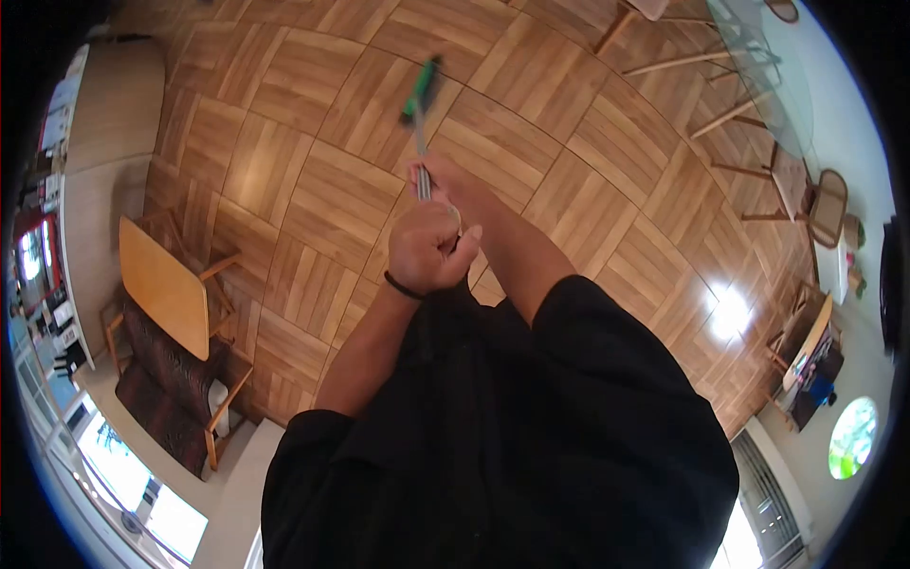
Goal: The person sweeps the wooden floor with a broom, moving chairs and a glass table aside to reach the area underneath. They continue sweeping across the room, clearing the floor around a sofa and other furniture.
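Note:
A broom with a green head (420,92) and a metal handle reaches away from me over the wood-patterned floor (365,194). Its head is slightly blurred, with dark bristles along one side. Near the top of the handle, my left hand (428,248) is closed in a fist, with a black band on the wrist. Just beyond it, lower on the handle, my right hand (434,178) wraps round the shaft, partly hidden behind my left hand.
On the left are a wooden table (164,286), a dark cushioned chair (175,379) and a long counter (109,109). Wooden chairs (789,185) and a glass tabletop (773,76) stand at the upper right. Another small table (808,343) is at the far right.

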A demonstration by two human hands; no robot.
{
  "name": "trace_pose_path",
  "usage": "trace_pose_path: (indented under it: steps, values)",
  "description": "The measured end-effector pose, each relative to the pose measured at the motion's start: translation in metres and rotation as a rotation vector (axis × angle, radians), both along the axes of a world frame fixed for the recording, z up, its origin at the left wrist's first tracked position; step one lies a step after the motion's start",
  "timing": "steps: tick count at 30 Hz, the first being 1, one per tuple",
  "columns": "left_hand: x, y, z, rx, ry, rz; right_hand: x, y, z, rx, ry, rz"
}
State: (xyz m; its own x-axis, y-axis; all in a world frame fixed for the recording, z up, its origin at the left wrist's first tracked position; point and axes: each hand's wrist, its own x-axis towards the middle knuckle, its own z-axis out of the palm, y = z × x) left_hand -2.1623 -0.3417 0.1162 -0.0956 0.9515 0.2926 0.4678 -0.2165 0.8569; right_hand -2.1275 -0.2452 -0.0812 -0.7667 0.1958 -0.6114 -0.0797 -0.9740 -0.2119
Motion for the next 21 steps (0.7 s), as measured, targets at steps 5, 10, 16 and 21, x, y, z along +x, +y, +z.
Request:
trace_pose_path:
  steps: [5, 10, 16, 21]
  values:
    - [-0.069, 0.002, 0.055, 0.216, -0.06, 0.16, -0.125, 0.01, 0.104, 0.034, -0.016, 0.031]
    - [-0.078, -0.035, 0.105, 0.303, -0.243, 0.186, -0.124, -0.026, 0.156, 0.09, -0.038, 0.012]
    - [-0.017, -0.085, 0.082, 0.202, -0.668, 0.083, 0.01, -0.095, 0.122, -0.051, -0.164, -0.141]
    - [0.104, -0.115, 0.028, 0.022, -1.017, -0.098, 0.184, -0.167, 0.059, -0.183, -0.37, -0.415]
